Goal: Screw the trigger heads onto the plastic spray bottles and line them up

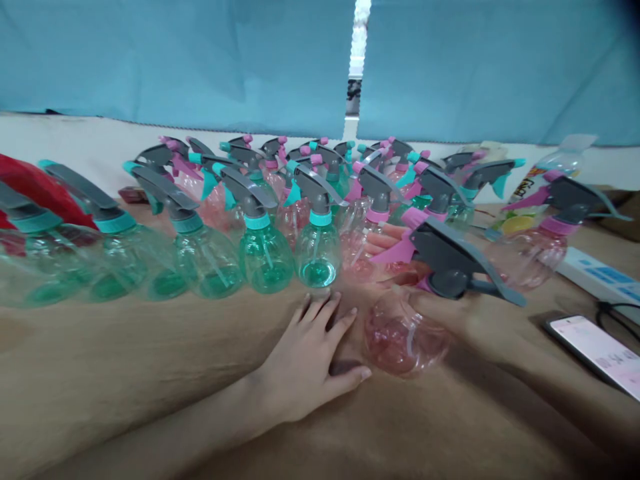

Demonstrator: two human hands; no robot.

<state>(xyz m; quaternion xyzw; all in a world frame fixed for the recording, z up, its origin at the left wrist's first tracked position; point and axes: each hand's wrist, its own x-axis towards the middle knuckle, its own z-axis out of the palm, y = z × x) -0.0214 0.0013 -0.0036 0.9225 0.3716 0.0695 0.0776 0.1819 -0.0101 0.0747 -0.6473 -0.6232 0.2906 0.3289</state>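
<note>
My left hand (310,357) lies on the wooden tabletop with its fingers spread and nothing in it. Just right of it is a clear pink spray bottle (405,337) with a grey and pink trigger head. Around that bottle's neck is my right hand (443,310), partly hidden behind the head. The bottle leans, its nozzle pointing up and left. Beyond my left fingertips stands a green spray bottle (317,257) with a turquoise collar. Several more green bottles (267,257) form a row running left from it.
Behind the front row crowd several more pink and green spray bottles. Another pink spray bottle (533,250) stands at the right. Near the right edge lie a phone (600,350) and a white power strip (600,277) with a black cable. A red bag (45,193) sits far left; blue cloth (175,67) hangs behind.
</note>
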